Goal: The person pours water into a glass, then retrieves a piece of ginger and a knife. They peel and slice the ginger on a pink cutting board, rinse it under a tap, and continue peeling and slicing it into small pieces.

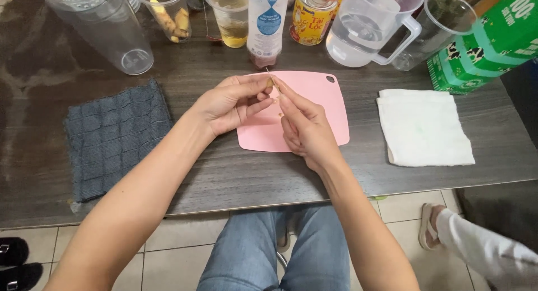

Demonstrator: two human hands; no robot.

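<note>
A: Layout, big to small. Dark wood-grain table (241,179) fills the frame. Grey checked cloth (115,137) centre-left, folded white towel (423,125) centre-right, green carton (493,41) upper right. Pink cutting board (314,128) in the middle.

B: Hands?

A: Both meet over the board's top edge. Left hand (232,106) pinches a small tan piece (269,84), looks like ginger, between thumb and fingertips. Right hand (305,128) fingers are narrow, closed on something thin and pointed at that piece; can't tell what it is.

B: Risk?

A: My read: fingertips touch the tool tip, so a slip nicks the left thumb. The piece is tiny and could pop out of the pinch off the board.

B: Containers?

A: Top row. Clear jug (364,27) with water, upper right of centre. Stacked clear cups (106,27) upper left, empty. Tilted empty glass (434,27) beside the jug. Cup with ginger chunks (168,13). Cup with yellowish liquid (230,16). Plastic bottle (266,24), contents unclear. Yellow can (312,16).
</note>
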